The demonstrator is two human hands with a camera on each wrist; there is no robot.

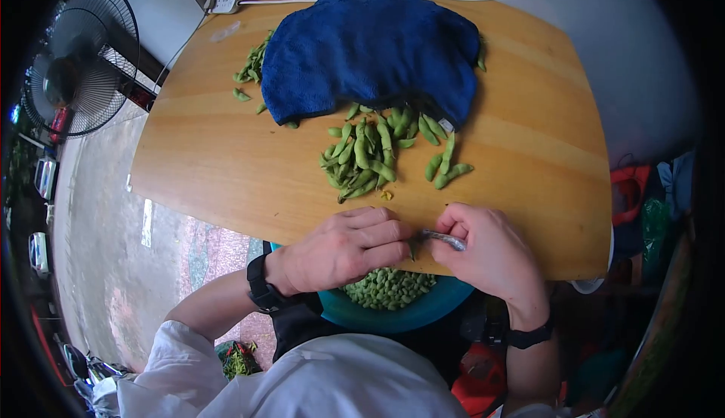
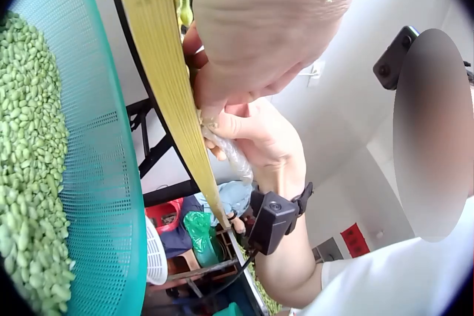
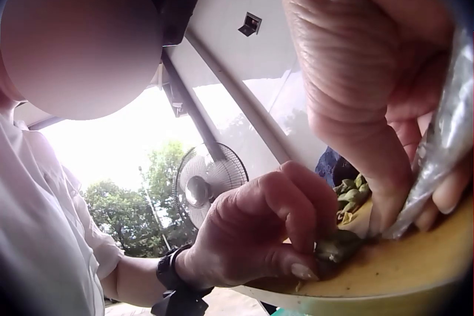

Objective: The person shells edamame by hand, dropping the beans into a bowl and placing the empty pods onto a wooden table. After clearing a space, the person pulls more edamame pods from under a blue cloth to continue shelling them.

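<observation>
Towel (image 1: pixel 370 52), blue and fuzzy, was draped over part of the pile, so some green pods (image 1: pixel 361 154) were hidden while others spilled out onto the smooth wooden desk (image 1: pixel 529 138). Round wire-caged fan (image 1: pixel 79 59) stood off to the left, white power strip (image 1: pixel 223 3) at the far edge. Teal mesh-walled plastic basket (image 2: pixel 100 138) sat below the near edge, partly blocked by desk and hands, with loads of shelled beans (image 1: pixel 389 288) in it. Left hand (image 1: pixel 343 248) had its grip closed on a pod (image 3: pixel 338 245), right hand (image 1: pixel 491 252) was gripping some slim thing in shiny, crinkly clear wrap (image 1: pixel 445 239), couldn't tell what's inside.
</observation>
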